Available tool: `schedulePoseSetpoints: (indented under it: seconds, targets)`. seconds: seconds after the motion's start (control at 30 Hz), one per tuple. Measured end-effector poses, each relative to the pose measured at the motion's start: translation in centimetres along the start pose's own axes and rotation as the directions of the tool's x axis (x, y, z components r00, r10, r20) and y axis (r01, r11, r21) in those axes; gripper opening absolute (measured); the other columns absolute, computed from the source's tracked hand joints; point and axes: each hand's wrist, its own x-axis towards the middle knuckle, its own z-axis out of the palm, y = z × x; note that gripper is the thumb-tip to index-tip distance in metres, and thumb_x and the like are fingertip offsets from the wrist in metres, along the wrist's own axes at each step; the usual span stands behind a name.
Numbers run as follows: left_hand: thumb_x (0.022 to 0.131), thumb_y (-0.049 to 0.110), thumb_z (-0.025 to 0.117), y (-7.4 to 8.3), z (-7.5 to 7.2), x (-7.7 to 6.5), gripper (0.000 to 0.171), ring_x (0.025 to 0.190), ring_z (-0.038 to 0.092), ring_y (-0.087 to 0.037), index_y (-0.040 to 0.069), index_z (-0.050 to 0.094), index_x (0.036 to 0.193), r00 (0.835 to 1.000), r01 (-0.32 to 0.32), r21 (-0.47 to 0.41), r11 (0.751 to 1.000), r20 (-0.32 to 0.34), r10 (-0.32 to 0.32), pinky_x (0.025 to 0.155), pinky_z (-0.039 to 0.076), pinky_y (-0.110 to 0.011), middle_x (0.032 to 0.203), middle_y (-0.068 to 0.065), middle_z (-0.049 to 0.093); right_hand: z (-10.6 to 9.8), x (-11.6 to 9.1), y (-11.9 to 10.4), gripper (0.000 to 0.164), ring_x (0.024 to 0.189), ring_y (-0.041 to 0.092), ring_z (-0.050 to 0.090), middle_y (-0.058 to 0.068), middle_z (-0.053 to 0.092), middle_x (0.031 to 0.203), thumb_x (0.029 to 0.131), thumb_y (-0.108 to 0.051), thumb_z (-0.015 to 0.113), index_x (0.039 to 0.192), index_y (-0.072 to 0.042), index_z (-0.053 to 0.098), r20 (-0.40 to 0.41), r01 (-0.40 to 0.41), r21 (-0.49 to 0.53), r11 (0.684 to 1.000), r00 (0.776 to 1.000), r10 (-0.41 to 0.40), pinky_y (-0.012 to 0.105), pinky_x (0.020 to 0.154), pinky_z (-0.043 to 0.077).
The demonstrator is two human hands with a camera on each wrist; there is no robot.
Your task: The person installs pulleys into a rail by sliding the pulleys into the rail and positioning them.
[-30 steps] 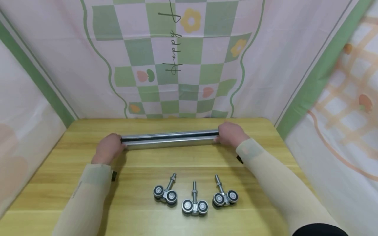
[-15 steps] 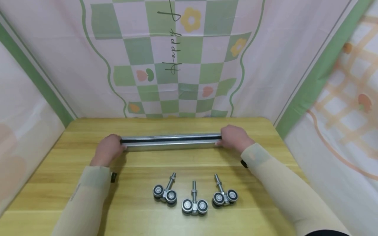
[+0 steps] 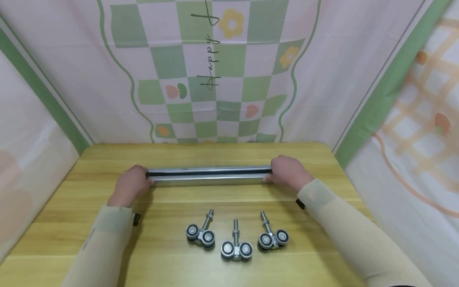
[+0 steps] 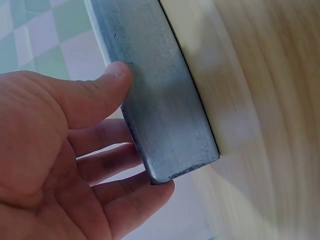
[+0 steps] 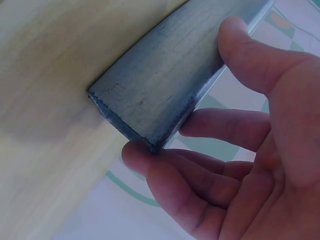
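A long metal channel rail (image 3: 209, 181) lies crosswise on the far half of the table, a dark slot running along its upper side. At its left end, my left hand (image 3: 131, 184) grips the rail. In the left wrist view the thumb (image 4: 102, 95) presses the smooth side wall, and one fingertip touches the end corner. My right hand (image 3: 290, 172) holds the right end likewise, its thumb (image 5: 245, 52) against the side wall in the right wrist view. Closer to me are three roller trolleys, at left (image 3: 201, 235), middle (image 3: 236, 249) and right (image 3: 273, 239), each with a threaded bolt.
The wooden table (image 3: 172, 271) ends at a back edge against a patterned curtain (image 3: 229, 91). More cloth hangs along the left (image 3: 32, 131) and right sides (image 3: 405, 171). The trolleys stand between my two forearms.
The rail's right end has come toward me and a little to the right with my right hand, so the rail sits straighter. My left hand has barely moved. The trolleys stay put.
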Motion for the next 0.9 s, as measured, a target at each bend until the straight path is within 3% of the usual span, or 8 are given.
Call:
schedulePoseSetpoints:
  seconds: [0.5,0.9]
  targets:
    - [0.095,0.02,0.067,0.1,0.3,-0.6,0.051,0.114,0.053,-0.052,-0.017,0.054,0.127,1.0,-0.018,0.04,0.999,-0.015,0.019,0.096,0.042,-0.061,0.126,-0.038,0.053,0.3,-1.5,-0.4,0.047,0.062,0.021,0.052,0.004,0.055,0.071,0.086,-0.054,0.073,0.07,-0.012,0.058,0.004,-0.013,-0.028,1.0,1.0,0.013,0.04,0.056,0.05]
    - [0.094,0.02,0.066,0.0,0.4,-1.5,0.054,0.116,0.05,-0.055,-0.018,0.052,0.129,1.0,-0.017,0.008,1.0,-0.023,0.017,0.097,0.04,-0.062,0.129,-0.039,0.051,0.5,-2.4,-0.7,0.048,0.06,0.02,0.05,0.004,0.053,0.07,0.085,-0.054,0.074,0.067,-0.013,0.056,-0.026,0.004,-0.041,0.999,1.0,-0.005,0.039,0.053,0.048]
